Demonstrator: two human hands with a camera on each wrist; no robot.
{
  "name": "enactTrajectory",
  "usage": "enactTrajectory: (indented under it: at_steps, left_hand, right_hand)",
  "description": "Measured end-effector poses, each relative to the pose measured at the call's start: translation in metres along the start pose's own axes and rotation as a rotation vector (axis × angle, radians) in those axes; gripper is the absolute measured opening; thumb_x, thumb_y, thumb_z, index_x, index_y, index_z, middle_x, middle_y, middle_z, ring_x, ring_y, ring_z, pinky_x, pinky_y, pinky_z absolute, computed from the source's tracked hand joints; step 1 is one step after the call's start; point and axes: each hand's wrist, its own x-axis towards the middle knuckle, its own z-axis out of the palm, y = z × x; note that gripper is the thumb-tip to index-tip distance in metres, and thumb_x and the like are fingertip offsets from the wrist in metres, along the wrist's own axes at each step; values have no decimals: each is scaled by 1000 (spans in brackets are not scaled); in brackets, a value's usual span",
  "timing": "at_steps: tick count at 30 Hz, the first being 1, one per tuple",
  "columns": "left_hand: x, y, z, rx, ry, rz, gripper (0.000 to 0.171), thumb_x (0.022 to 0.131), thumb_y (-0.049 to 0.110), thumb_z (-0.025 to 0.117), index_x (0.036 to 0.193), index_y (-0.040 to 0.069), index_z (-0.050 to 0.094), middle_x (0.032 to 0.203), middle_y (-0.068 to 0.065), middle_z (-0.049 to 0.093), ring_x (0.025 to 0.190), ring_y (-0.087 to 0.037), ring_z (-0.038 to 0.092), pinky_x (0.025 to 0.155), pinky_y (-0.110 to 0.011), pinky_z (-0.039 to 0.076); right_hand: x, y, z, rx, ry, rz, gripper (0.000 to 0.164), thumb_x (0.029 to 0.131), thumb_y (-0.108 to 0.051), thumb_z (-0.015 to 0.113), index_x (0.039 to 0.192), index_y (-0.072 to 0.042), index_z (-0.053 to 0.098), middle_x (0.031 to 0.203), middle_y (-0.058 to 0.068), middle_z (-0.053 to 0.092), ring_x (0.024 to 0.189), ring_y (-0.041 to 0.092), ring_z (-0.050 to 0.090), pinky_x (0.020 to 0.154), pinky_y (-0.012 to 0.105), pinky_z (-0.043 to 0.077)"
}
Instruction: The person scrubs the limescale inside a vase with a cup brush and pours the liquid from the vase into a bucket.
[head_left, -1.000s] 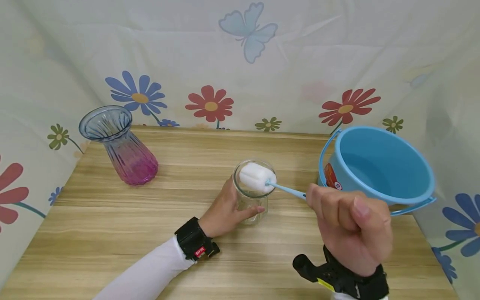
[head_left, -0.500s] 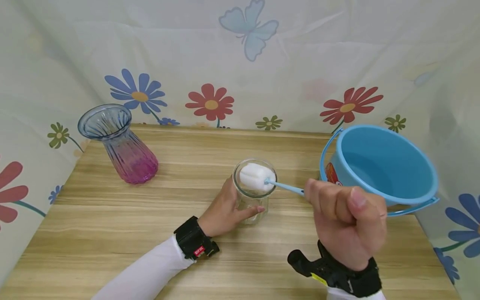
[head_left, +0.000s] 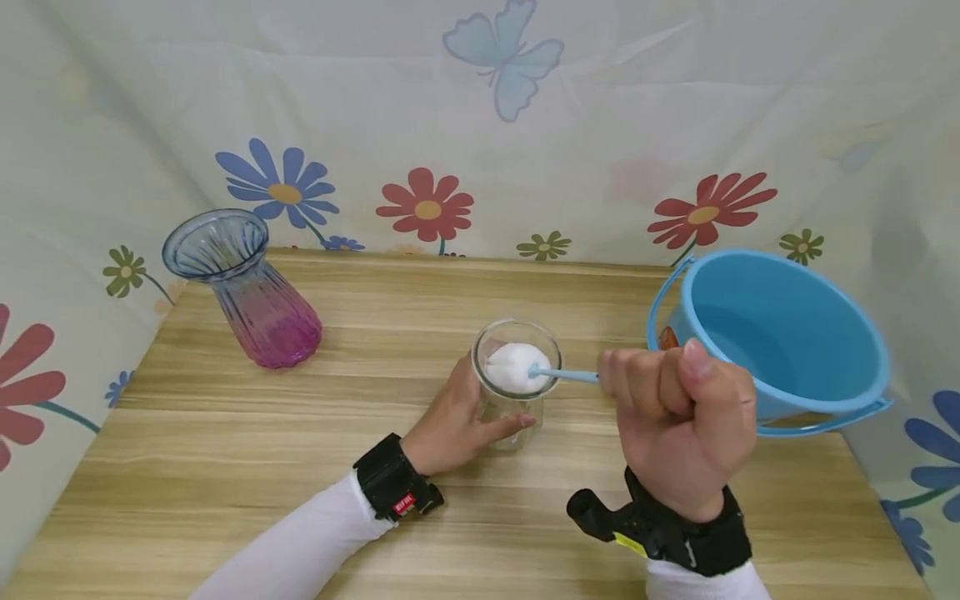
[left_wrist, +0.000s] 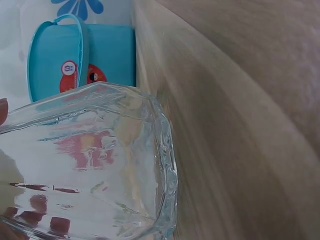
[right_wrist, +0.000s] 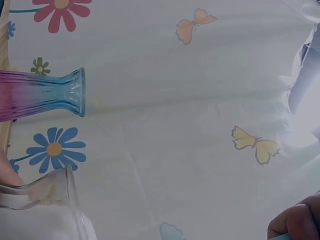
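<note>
My left hand (head_left: 448,423) grips a clear glass jar (head_left: 516,407) around its side, thumb across the near face. In the left wrist view the faceted glass jar (left_wrist: 105,145) fills much of the frame, with fingertips showing through it. My right hand (head_left: 678,417) is closed around the light-blue handle (head_left: 573,377) of a sponge bottle brush. Its white sponge head (head_left: 516,367) sits in the jar's mouth, just inside the rim. The right wrist view catches the right hand's fingers (right_wrist: 300,220) at the lower right corner and the jar's rim (right_wrist: 72,200) at lower left.
A fluted glass vase (head_left: 273,317), blue fading to pink, stands at the back left of the wooden table (head_left: 375,300). At the right is a light-blue bucket (head_left: 780,333) with its handle hanging down. Flower-printed cloth (head_left: 337,92) lines the back and sides.
The right hand has moved left and slightly up toward the jar. The sponge head has sunk deeper into the jar's mouth. The left hand keeps its grip in place.
</note>
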Motion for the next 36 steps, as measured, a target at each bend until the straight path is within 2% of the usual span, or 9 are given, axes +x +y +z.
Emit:
enactTrajectory:
  at_steps: [3,10,13,22,26,29,33,36]
  left_hand:
    - [1,0,1,4,-2,5,93,90,41,81,160,25,21,150,-1,43,138,-15,44,118,-45,42]
    - [5,3,3,-15,-5,8,92,88,37,83,158,18,26,148,1,43,135,-14,45,117,-40,43]
    - [5,4,4,-21,-6,10,92,88,38,83,158,20,25,148,1,43,134,-14,46,116,-40,43]
    - [6,3,2,-28,-5,18,93,87,35,84,157,26,24,148,1,44,134,-13,49,116,-36,45]
    - [6,2,1,-17,3,27,92,87,36,84,156,26,25,148,1,44,133,-13,49,115,-36,45]
    - [6,2,0,-12,4,27,91,87,37,84,156,25,26,147,1,45,132,-13,49,115,-36,45]
    - [5,3,-1,-14,-2,24,90,88,37,84,156,25,26,147,1,45,132,-13,50,114,-35,46]
    - [5,3,-1,-14,-4,27,91,88,36,84,156,24,26,147,1,45,133,-13,50,115,-35,45]
  right_hand:
    - [1,5,-1,-26,-3,23,47,102,-1,26,57,-9,18,55,-1,16,48,11,16,50,21,13]
    - [-1,29,-7,-183,-40,115,49,106,-1,34,59,-8,19,57,1,15,49,14,14,48,26,11]
    - [0,34,-10,-211,-48,137,49,106,0,34,60,-9,19,57,1,15,50,14,12,48,27,11]
    - [0,43,-13,-296,-88,217,46,101,8,28,59,-7,22,57,2,15,52,15,12,49,31,10]
    - [-1,47,-15,-321,-100,290,48,106,-5,33,60,-7,22,57,2,14,50,15,12,50,31,11]
    - [-1,49,-16,-348,-127,333,49,109,-10,30,60,-7,22,57,3,15,49,16,13,49,32,11]
    - [-1,52,-17,-367,-169,341,46,106,2,21,61,-9,24,57,4,15,50,16,13,49,33,11]
    - [-2,53,-19,-404,-186,354,46,105,4,21,61,-9,26,57,3,17,49,15,15,48,31,13]
